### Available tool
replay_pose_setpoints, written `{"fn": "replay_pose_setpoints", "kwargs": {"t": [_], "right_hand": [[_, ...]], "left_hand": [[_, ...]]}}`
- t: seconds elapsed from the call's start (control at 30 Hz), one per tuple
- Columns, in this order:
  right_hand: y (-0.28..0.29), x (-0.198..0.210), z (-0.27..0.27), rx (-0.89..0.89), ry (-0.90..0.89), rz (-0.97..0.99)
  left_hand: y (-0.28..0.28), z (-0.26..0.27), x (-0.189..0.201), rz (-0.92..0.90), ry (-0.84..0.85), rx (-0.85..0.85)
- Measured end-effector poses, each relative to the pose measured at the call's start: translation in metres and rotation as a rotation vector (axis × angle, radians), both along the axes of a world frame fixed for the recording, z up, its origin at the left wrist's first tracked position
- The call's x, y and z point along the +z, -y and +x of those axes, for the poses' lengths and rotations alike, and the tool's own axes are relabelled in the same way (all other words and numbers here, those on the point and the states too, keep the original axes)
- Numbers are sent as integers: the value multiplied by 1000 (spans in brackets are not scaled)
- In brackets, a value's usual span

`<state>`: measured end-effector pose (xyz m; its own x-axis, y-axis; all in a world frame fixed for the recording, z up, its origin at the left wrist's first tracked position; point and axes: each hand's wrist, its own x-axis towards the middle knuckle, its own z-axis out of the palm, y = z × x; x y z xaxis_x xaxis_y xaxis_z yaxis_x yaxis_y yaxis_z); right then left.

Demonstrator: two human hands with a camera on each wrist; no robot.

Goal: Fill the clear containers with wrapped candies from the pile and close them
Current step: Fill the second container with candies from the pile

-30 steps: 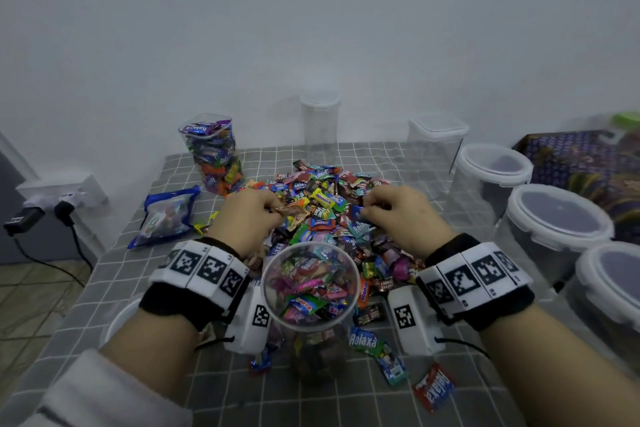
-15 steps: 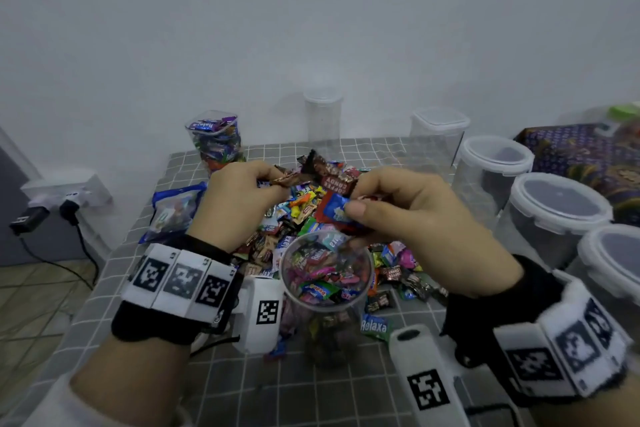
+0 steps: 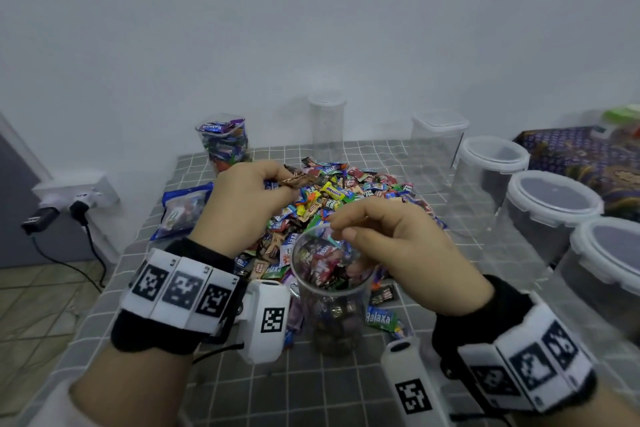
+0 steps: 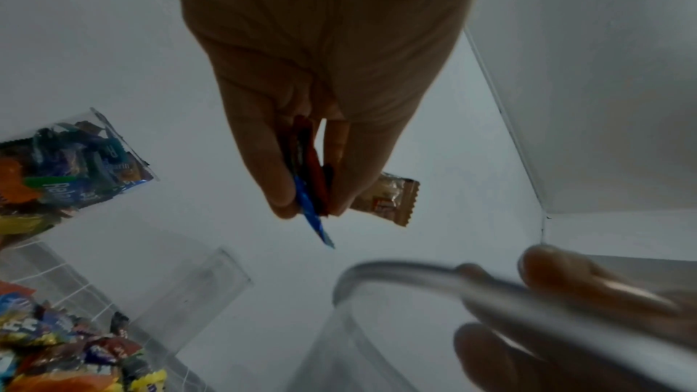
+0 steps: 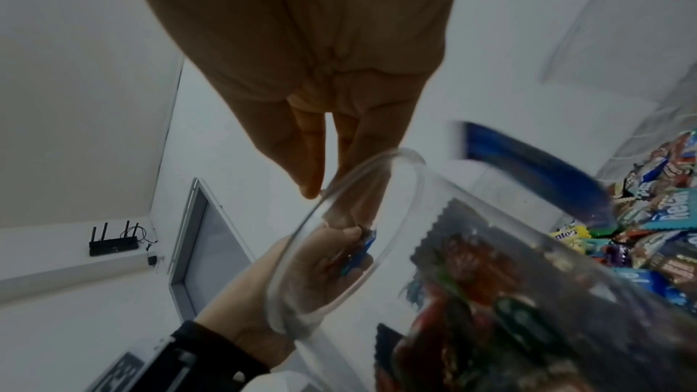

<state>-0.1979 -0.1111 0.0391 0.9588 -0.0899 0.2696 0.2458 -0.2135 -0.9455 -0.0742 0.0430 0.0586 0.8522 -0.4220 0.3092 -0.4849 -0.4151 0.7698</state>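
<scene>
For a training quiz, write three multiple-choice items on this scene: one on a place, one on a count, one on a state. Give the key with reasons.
1. Where is the right hand?
A. On the blue bag
B. Over the open jar's mouth
C. On a lidded tub

2. How many round lidded tubs stand along the right?
A. One
B. Six
C. Three

3. What is the left hand doing?
A. Pinching candies
B. Lying flat on the table
C. Gripping a lid

Key:
1 B: the right hand hangs over the jar, fingers at its rim.
2 C: three tubs with white-rimmed lids line the right side.
3 A: the left hand has several candies between thumb and fingers, above the pile.
</scene>
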Motion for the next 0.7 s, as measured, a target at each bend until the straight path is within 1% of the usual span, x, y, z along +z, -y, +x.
{"fn": "replay_pose_setpoints", "kwargs": {"t": [0.07,0.1,0.17,0.2,0.27,0.33,0.4,0.53,0.63,0.7], "right_hand": [[-1,-3,-3,-61,64,94],[-2,-6,-4,-115,108,109],[0,-14,-7,-204,149,52],[1,-19,-9,-206,119,11],[2,-30,-12,-113,-2,-30],[1,-37,-13,11,-104,45],[0,-41,-14,65,-142,60],[1,-45,-12,17,-153,8],[0,-47,-10,10,-152,49],[0,-48,-10,20,-139,71]], "left_hand": [[0,-4,1,12,-1,-11],[1,-7,2,16,3,-19],[2,-11,3,17,12,-34],[3,-14,4,20,17,-42],[4,-20,5,32,24,-73],[5,-26,6,37,27,-121],[6,-34,7,63,34,-183],[8,-48,6,183,64,-287],[7,-50,2,252,35,-346],[6,-50,1,246,-2,-374]]}}
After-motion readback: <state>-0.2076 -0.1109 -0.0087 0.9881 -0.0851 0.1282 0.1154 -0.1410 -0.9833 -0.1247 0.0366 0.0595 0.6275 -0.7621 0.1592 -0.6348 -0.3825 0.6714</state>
